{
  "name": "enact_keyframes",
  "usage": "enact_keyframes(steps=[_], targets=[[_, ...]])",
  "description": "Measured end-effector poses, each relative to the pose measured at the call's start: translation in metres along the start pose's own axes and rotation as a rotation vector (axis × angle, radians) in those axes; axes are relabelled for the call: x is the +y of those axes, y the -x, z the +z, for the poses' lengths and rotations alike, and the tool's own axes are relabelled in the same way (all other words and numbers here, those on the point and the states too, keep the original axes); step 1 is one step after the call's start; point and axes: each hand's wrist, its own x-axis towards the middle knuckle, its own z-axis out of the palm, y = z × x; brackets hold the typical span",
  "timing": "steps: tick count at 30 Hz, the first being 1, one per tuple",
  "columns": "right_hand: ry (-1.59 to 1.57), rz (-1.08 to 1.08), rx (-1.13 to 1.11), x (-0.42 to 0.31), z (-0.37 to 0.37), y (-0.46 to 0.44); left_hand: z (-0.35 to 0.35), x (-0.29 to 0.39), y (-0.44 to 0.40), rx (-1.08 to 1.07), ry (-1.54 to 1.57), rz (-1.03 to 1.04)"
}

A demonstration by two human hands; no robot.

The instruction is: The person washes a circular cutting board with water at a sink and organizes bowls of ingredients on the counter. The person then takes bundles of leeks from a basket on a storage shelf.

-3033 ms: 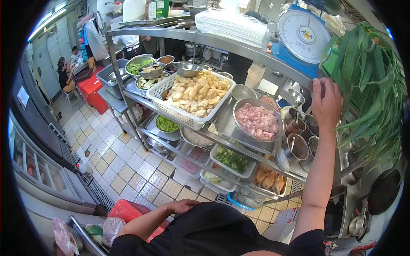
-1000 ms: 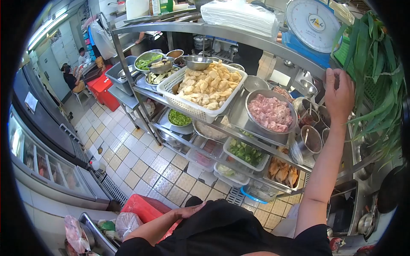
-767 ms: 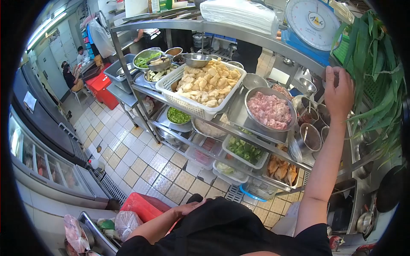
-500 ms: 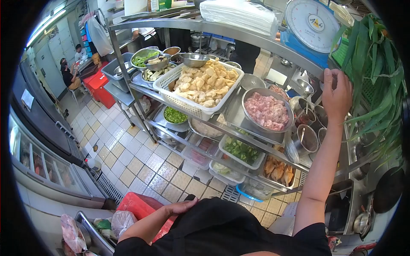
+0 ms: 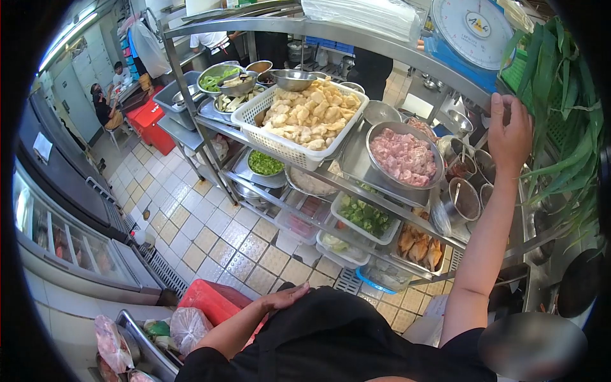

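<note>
My right hand (image 5: 510, 130) is at the right end of the steel rack's top rail (image 5: 439, 67), fingers curled over its edge just below the blue dial scale (image 5: 476, 22). Long green leaves (image 5: 557, 89) hang right beside that hand. Low in front of my body, my left hand (image 5: 289, 297) lies against my black clothing with its fingers stretched out and nothing in them. On the rack's middle shelf, a white plastic basket (image 5: 280, 137) holds pale yellowish chunks (image 5: 312, 114). Right of it stands a steel bowl of raw pink meat (image 5: 402, 156).
Lower shelves carry a bowl of chopped greens (image 5: 264, 163), a tub of green vegetables (image 5: 364, 218) and a tray of browned poultry (image 5: 420, 248). A red bin (image 5: 213, 305) is near my left arm. A glass-fronted fridge (image 5: 76, 245) lines the left. People stand and sit farther back.
The view has shifted slightly, so the rack sits a little farther right. My left hand has turned a little, with its fingers pointing more to the right. My right hand stays at the rail.
</note>
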Motion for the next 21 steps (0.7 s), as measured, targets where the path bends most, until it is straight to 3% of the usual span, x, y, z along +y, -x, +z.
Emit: enact_keyframes(steps=[6,12,15,21], targets=[[-0.026,0.014,-0.019,-0.003,-0.002,-0.001,-0.017,0.014,-0.016,-0.020,-0.111,-0.093],[-0.028,0.025,-0.048,0.002,0.000,-0.002,-0.017,-0.004,-0.049,0.144,-0.228,0.126],[-0.022,-0.004,-0.039,0.004,0.001,-0.003,-0.015,-0.004,-0.052,0.225,-0.454,0.202],[-0.013,0.003,-0.110,0.007,-0.002,-0.005,-0.003,-0.038,-0.059,0.184,-0.699,-0.047]])
